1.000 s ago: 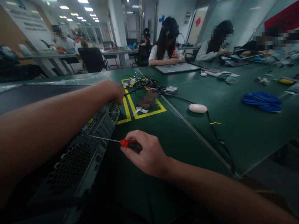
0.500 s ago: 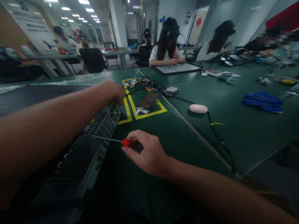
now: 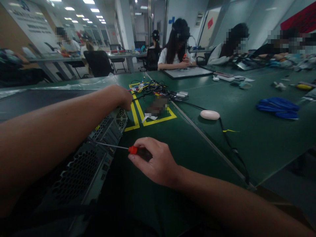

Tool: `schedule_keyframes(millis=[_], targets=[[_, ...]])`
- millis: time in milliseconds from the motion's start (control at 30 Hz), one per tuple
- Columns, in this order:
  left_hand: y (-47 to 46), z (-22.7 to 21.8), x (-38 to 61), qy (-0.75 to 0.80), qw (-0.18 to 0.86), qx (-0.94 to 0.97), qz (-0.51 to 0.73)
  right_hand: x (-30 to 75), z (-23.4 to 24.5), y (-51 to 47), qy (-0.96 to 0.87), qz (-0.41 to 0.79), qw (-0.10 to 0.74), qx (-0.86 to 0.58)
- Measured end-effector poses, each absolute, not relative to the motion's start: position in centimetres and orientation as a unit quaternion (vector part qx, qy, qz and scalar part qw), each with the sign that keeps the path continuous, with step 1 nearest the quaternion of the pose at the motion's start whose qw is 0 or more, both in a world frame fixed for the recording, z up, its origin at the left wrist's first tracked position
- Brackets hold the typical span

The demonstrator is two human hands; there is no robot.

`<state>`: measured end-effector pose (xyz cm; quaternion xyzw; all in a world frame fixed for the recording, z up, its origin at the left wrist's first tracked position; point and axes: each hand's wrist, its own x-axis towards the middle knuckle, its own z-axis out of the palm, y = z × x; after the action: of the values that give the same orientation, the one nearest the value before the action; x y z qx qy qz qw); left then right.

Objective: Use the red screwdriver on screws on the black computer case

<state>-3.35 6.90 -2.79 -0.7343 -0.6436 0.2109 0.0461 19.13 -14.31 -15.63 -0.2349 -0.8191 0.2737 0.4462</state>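
A grey computer case [image 3: 84, 168] lies on its side on the green table [image 3: 187, 144], its perforated back panel and fan grille facing me. My right hand [image 3: 155, 163] is closed round a screwdriver [image 3: 116, 147] with a red and black handle. The thin shaft points left and its tip meets the case's back panel. My left hand [image 3: 122, 95] rests curled on the far top corner of the case, with my forearm lying along it.
A yellow taped rectangle [image 3: 158, 120] holds tangled cables [image 3: 153, 88] and a blurred item. A white mouse [image 3: 209, 114] with a black cord lies to the right, blue cloth [image 3: 277, 107] beyond. Other people sit working at the table's far side.
The scene has hardly changed. My right hand has turned slightly on the screwdriver handle; the tip stays against the case.
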Motion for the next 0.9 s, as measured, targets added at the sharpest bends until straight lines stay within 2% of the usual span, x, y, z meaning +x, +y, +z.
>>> schedule_keyframes(millis=[200, 333, 567, 900], targets=[[8.4, -3.5, -4.2, -0.634, 0.059, -0.735, 0.232, 19.3, -15.6, -14.2, -0.822, 0.248, 0.462, -0.222], [8.6, -3.6, -4.5, -0.623, 0.076, -0.745, 0.224, 19.3, -15.7, -14.2, -0.833, 0.256, 0.434, -0.23], [7.4, -3.1, -3.6, -0.621, 0.097, -0.731, 0.265, 18.9, -16.1, -14.2, -0.823, 0.272, 0.441, -0.232], [7.6, -3.1, -3.7, -0.626, 0.076, -0.729, 0.266, 19.1, -15.6, -14.1, -0.823, 0.263, 0.461, -0.204]])
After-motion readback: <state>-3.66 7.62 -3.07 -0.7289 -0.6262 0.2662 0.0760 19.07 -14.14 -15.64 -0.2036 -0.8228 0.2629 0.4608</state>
